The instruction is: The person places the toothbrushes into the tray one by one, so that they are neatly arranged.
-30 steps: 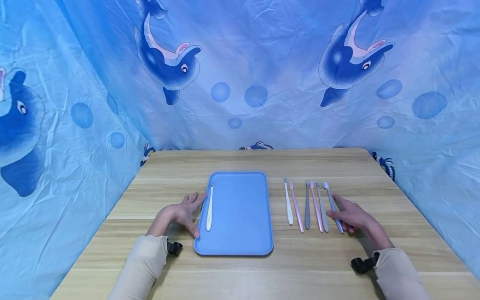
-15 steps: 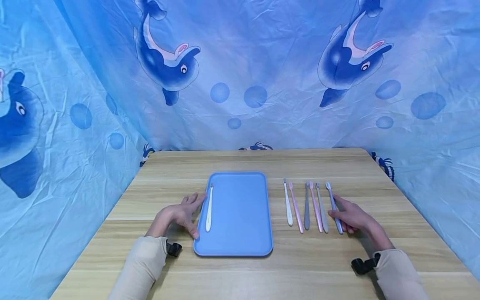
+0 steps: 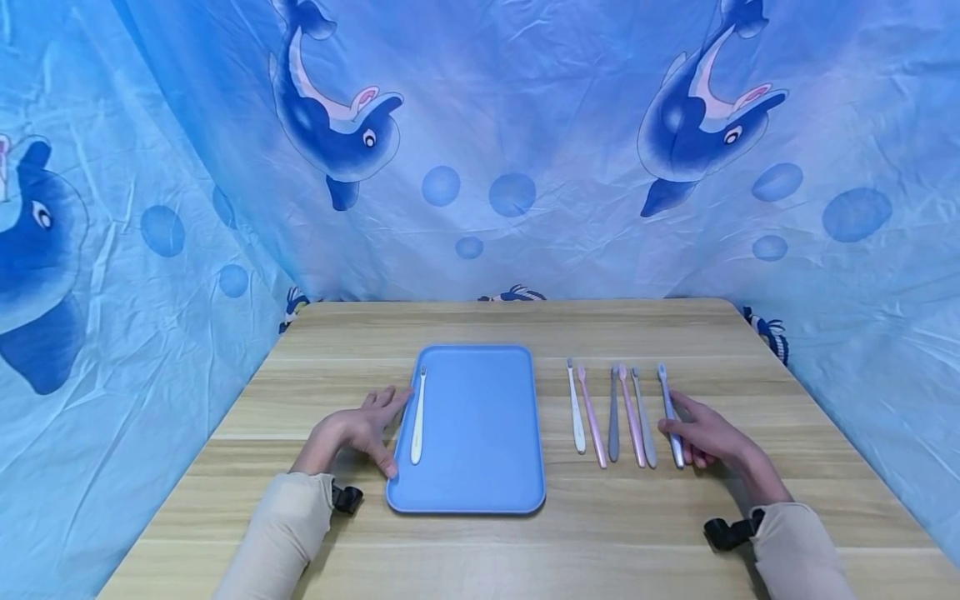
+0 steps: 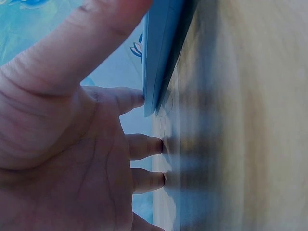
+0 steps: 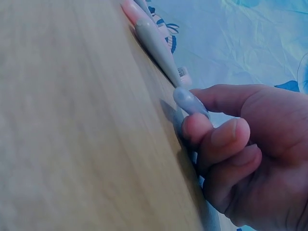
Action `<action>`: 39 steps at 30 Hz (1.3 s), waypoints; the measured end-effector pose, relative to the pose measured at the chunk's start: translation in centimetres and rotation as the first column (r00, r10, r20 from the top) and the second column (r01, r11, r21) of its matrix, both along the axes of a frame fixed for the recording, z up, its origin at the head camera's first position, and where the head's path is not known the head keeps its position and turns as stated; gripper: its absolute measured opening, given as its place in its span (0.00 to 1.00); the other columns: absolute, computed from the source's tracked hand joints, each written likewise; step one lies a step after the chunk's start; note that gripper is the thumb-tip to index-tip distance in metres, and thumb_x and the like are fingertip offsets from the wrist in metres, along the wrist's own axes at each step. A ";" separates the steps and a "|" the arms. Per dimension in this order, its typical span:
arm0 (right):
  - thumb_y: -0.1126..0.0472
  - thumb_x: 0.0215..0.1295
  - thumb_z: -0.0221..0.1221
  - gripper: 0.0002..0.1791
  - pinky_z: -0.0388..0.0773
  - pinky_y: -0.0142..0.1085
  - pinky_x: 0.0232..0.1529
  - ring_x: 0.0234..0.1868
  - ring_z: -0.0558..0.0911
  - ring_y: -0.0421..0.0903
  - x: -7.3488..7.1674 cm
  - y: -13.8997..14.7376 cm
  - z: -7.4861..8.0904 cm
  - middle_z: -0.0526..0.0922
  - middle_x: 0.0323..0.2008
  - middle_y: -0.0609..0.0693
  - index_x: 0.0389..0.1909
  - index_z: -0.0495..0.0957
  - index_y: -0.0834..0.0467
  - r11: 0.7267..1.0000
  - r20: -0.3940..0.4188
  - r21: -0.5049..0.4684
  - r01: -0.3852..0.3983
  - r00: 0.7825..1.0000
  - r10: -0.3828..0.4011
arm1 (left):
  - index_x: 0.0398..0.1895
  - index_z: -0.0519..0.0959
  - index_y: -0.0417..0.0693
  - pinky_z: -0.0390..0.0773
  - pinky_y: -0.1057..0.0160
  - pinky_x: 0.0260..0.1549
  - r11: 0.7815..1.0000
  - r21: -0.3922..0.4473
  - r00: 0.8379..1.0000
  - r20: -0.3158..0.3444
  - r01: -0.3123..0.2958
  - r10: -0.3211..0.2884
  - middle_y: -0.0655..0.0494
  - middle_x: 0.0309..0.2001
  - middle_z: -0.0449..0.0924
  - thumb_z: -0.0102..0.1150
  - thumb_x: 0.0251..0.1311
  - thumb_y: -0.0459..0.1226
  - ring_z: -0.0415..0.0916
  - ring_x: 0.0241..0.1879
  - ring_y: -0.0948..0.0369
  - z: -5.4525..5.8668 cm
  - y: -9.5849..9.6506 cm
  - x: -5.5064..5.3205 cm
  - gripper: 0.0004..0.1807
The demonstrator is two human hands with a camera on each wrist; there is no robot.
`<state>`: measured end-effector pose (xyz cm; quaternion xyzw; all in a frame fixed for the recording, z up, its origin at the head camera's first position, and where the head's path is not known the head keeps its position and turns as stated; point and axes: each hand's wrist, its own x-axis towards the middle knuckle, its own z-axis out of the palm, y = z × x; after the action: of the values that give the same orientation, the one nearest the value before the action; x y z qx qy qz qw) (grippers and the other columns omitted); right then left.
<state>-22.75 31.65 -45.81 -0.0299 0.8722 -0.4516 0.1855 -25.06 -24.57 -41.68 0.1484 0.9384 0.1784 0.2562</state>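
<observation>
Where right grip (image 3: 708, 429) pinches, toothbrush (image 3: 667, 398), between fingertips (image 5: 198, 126)

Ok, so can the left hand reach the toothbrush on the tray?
Probably yes: the left hand touches the blue tray close beside the white toothbrush, with only the low rim between.

The blue toothbrush (image 3: 669, 407) you pinch points its head away from you, right of five other toothbrushes (image 3: 614, 425), while the blue tray (image 3: 480, 433) carries a white toothbrush (image 3: 419, 421) along its left side.
</observation>
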 end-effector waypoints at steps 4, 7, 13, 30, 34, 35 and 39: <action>0.52 0.76 0.51 0.46 0.70 0.29 0.13 0.12 0.74 0.38 0.0 0.0 0.1 0.77 0.15 0.45 0.79 0.34 0.65 0.999 0.012 -0.032 0.002 1.000 -0.002 | 0.82 0.38 0.52 0.42 0.23 0.70 1.000 0.000 1.000 -0.006 -0.008 0.008 0.35 0.81 0.31 0.84 0.27 0.58 0.26 0.79 0.31 0.0 0.1 0.1 0.81; 0.53 0.77 0.50 0.45 0.70 0.29 0.13 0.12 0.74 0.38 0.0 0.0 0.1 0.78 0.15 0.45 0.79 0.33 0.65 0.999 0.013 -0.043 -0.002 1.000 0.002 | 0.82 0.38 0.52 0.43 0.23 0.69 1.000 -0.003 1.000 -0.010 -0.005 0.005 0.34 0.81 0.31 0.84 0.28 0.57 0.27 0.78 0.31 0.0 0.1 0.1 0.81; 0.53 0.77 0.50 0.45 0.72 0.30 0.13 0.13 0.74 0.38 -0.2 -0.2 0.5 0.78 0.16 0.46 0.80 0.33 0.63 0.999 0.005 -0.043 0.003 1.000 -0.003 | 0.82 0.37 0.52 0.43 0.23 0.70 1.000 0.000 1.000 -0.006 -0.010 0.010 0.35 0.81 0.31 0.84 0.27 0.56 0.26 0.78 0.31 0.2 0.2 0.2 0.81; 0.53 0.78 0.50 0.43 0.70 0.31 0.12 0.11 0.72 0.39 -0.8 -2.0 2.0 0.77 0.15 0.47 0.81 0.36 0.60 0.996 -0.059 -0.087 -0.037 0.998 0.032 | 0.82 0.37 0.50 0.43 0.24 0.70 1.000 -0.003 1.000 -0.015 -0.001 0.001 0.34 0.81 0.31 0.84 0.27 0.57 0.27 0.78 0.31 0.1 0.2 0.1 0.81; 0.53 0.78 0.50 0.43 0.69 0.31 0.12 0.11 0.71 0.39 -0.8 -2.5 2.4 0.76 0.15 0.47 0.81 0.36 0.59 0.993 -0.078 -0.109 -0.049 0.996 0.041 | 0.82 0.37 0.51 0.42 0.24 0.70 1.000 0.000 1.000 -0.010 -0.009 0.009 0.34 0.81 0.31 0.84 0.28 0.57 0.26 0.78 0.31 0.1 0.1 0.1 0.81; 0.53 0.78 0.50 0.43 0.68 0.30 0.12 0.11 0.71 0.39 -0.8 -2.7 2.5 0.76 0.15 0.48 0.81 0.36 0.59 0.992 -0.085 -0.118 -0.053 0.995 0.043 | 0.82 0.37 0.51 0.42 0.23 0.70 1.000 0.001 1.000 -0.008 -0.011 0.011 0.34 0.81 0.31 0.84 0.27 0.57 0.26 0.78 0.31 0.1 0.1 0.1 0.81; 0.54 0.77 0.50 0.42 0.67 0.30 0.11 0.11 0.70 0.38 -0.9 -3.5 2.7 0.75 0.14 0.46 0.80 0.37 0.61 0.988 -0.114 -0.138 -0.070 0.992 0.055 | 0.82 0.37 0.51 0.42 0.24 0.70 1.000 -0.002 1.000 -0.007 -0.008 0.008 0.34 0.81 0.31 0.84 0.27 0.57 0.26 0.78 0.31 0.1 0.2 0.1 0.81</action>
<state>-23.66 28.19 -43.07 -0.0953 0.8454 -0.5040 0.1487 -24.92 -24.41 -41.59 0.1450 0.9400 0.1780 0.2524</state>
